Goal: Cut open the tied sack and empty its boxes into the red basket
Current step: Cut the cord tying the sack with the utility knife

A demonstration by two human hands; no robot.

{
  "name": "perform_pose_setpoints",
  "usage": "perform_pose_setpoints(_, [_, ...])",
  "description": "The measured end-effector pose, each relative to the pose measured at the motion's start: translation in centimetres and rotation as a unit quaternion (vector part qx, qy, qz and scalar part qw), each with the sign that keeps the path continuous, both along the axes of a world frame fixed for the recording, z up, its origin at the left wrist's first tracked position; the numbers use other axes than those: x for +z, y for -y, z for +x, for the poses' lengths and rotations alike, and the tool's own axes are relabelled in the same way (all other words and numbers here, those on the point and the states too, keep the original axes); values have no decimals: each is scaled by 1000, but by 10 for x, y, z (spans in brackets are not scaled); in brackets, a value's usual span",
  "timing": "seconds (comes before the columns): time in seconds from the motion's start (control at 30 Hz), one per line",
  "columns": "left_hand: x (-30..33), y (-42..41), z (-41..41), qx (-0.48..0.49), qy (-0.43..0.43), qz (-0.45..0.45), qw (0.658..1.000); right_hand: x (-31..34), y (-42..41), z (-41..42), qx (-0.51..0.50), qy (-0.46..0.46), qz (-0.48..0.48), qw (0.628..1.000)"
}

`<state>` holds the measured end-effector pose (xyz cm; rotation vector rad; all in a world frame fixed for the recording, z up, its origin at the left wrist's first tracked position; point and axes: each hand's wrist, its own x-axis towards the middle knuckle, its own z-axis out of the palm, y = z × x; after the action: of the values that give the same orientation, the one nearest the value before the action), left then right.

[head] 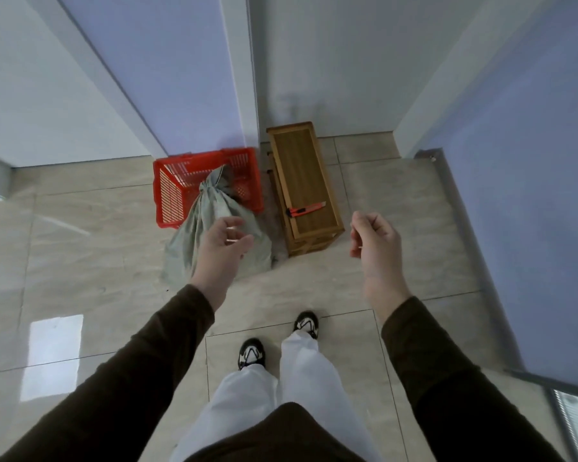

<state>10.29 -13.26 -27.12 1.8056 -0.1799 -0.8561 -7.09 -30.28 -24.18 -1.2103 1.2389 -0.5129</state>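
A grey-green sack (211,225), neck tied shut w/ cord near its top, stands on the tiled floor (97,261), leaning back against the front edge of a red basket (171,198); the tied neck reaches over the basket's rim. The basket, a slatted plastic one, sits on the floor by the wall corner. Just right of the basket and sack is a low wooden stand (301,168), long side running away from the viewer; a red utility knife (306,209) w/ a black end lies across its top near the front edge. Seen from above, the person's left hand (224,248) is held out in front of the sack's lower part, fingers relaxed and slightly bent, grasping nothing; can't tell if it touches the cloth. The right hand (374,238) hovers right of the stand, apart from the knife, fingers loosely curled, nothing in it. Both arms wear dark brown sleeves (147,361). Below, white trousers (281,388) and black-and-white shoes (251,354) stand on the tiles, well back from the sack. Pale blue walls (531,161) close in the corner.
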Motion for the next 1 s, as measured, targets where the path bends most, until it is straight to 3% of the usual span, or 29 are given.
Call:
perform_pose_setpoints(0.33, [-88, 104, 2, -16, -59, 96, 993, -113, 100, 21, 82, -119, 77, 986])
perform_pose_setpoints(0.6, [-161, 151, 23, -41, -94, 155, 983, -182, 143, 62, 46, -143, 189, 971])
perform_pose_setpoints(1.0, [-270, 222, 79, -126, -41, 223, 966, -297, 192, 135, 18, -183, 261, 948])
